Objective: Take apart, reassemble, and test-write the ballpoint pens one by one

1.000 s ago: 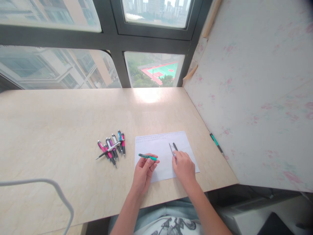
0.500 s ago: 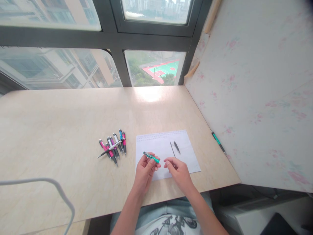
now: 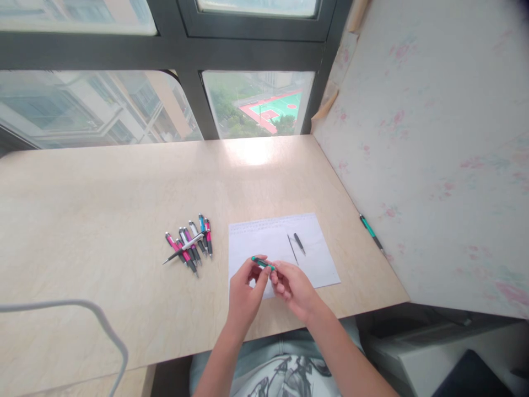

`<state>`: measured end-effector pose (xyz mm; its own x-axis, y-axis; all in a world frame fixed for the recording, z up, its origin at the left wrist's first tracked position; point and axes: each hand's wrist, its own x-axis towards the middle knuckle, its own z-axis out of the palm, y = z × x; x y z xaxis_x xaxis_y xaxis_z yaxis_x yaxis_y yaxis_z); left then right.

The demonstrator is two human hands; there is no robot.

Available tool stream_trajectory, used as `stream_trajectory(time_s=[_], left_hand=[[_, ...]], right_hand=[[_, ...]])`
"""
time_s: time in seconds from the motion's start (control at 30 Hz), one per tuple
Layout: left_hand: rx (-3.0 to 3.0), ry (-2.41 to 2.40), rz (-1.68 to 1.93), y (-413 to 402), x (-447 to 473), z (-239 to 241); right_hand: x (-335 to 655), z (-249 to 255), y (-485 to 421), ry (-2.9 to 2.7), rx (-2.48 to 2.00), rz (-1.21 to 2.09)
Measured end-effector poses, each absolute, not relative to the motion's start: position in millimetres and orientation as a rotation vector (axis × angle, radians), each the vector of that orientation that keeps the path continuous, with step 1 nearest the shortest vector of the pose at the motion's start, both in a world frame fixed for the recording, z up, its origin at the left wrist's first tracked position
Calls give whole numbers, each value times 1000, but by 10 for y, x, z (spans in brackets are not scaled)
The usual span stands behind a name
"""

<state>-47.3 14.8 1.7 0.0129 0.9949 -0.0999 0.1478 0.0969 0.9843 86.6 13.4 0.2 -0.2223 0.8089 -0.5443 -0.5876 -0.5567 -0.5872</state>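
Observation:
My left hand (image 3: 244, 292) pinches the green upper barrel of a pen (image 3: 263, 263) between thumb and fingers, above the white paper (image 3: 243, 237). At the barrel's right end, my right hand (image 3: 294, 286) has its thumb and fingertips closed on the tip; whether a small part is between them is hidden. Just beyond that hand, a thin dark ink refill (image 3: 292, 249) and a black pen grip section (image 3: 300, 243) with a pointed tip lie apart on the paper.
To the left, several pens (image 3: 189, 243) in pink, purple, white and blue lie piled on the table (image 3: 124, 198). A whole green pen (image 3: 371, 232) rests along the papered wall (image 3: 438, 138). A grey cable (image 3: 95, 310) curves over the front left, and a window frame (image 3: 256, 52) stands behind.
My right hand has moved left and closed on the end of the green barrel. My left hand has turned the barrel slightly and shifted it right. The view has tilted down a little.

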Motion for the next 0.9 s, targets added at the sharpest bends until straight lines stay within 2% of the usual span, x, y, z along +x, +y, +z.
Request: stream_trajectory(time_s=[0.13, 0.37, 0.57, 0.73, 0.9], left_hand=[[1169, 1343, 1102, 163, -458, -32], [929, 1294, 1157, 217, -427, 6], [885, 1274, 1154, 220, -430, 4], [862, 1248, 1144, 213, -441, -27], [842, 1234, 1119, 188, -424, -29]], right_hand=[[902, -11, 108, -490, -1174, 1840], [1121, -101, 93, -905, -1454, 1495], [1325, -125, 168, -1309, -1680, 972], [1344, -141, 304, -1660, -1682, 686], [1277, -99, 444, -1983, -1864, 347]])
